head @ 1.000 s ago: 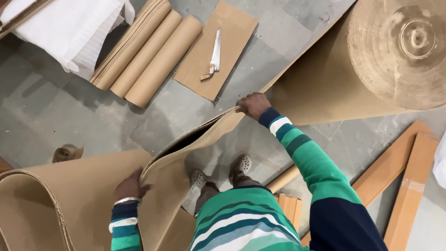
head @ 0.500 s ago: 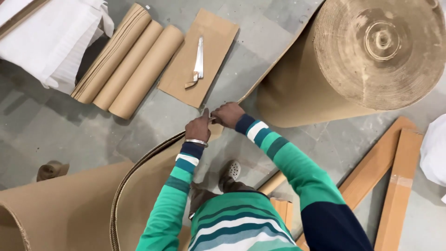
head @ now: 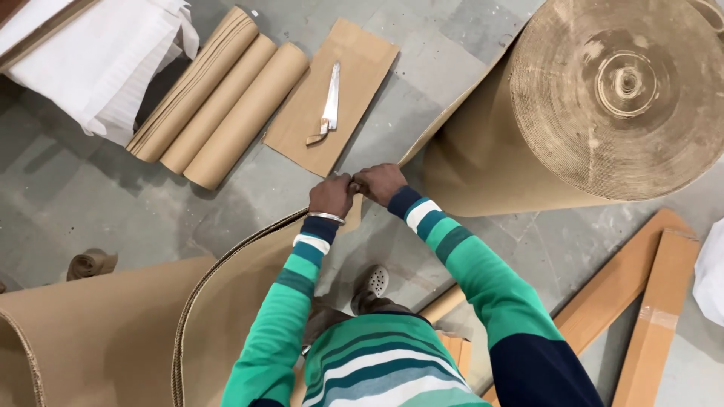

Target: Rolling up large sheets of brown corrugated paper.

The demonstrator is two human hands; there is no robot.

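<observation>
Between both hands [head: 356, 192], cardboard sheet [head: 249, 279] edge pinched

Soft, even light falls from above me, leaving only faint shadows on the grey stone floor [head: 90, 203] beside the three brown cardboard tubes [head: 219, 102]. Everything looks sharp, with no glare; straight edges bend slightly toward the corners.

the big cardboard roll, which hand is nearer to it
Right. The right hand grips the sheet edge just beside the big cardboard roll; the left hand touches it on the side away from the roll.
</observation>
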